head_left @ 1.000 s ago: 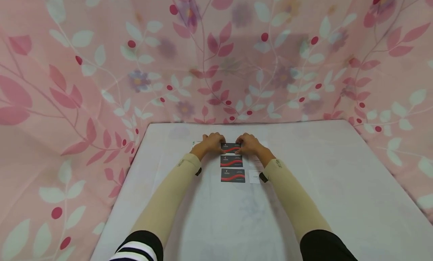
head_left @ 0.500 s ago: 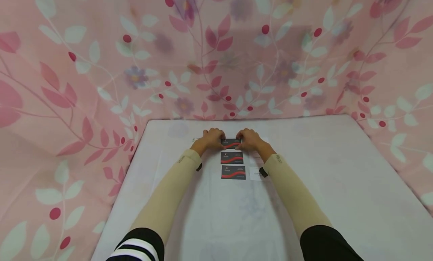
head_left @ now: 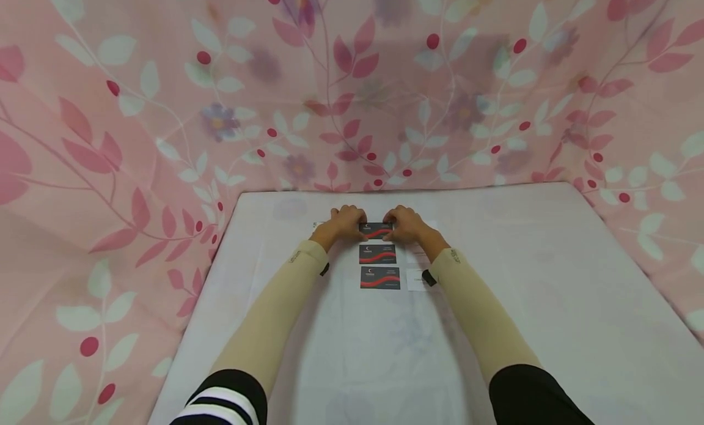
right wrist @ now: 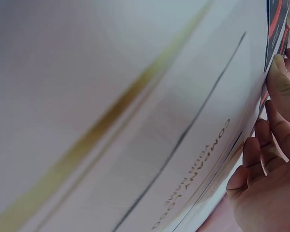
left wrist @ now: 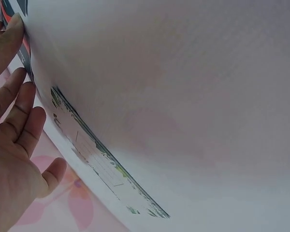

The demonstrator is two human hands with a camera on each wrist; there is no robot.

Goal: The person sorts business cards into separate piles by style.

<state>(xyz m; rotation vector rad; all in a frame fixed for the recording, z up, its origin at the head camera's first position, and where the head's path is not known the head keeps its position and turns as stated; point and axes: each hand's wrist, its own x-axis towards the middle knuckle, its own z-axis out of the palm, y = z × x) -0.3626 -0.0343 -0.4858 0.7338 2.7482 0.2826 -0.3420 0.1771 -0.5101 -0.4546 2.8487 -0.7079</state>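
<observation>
Three thin, dark-grey rectangular cards [head_left: 377, 254] with red waves form a column on white cloth [head_left: 495, 327]; left hand [head_left: 345, 224] and right hand [head_left: 409, 225] pinch opposite ends of the farthest card [head_left: 376, 230], unchanged over the last second, suggesting adjustment in place.

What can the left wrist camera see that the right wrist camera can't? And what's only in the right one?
Only the left wrist view: a white card with green leaf patterns and the left hand's palm.

Only the right wrist view: a white card lettered "COMPANY LOGO", a blurry gold band and the right hand's palm.

Both: dark cards with red on them and some pink cloth.
</observation>
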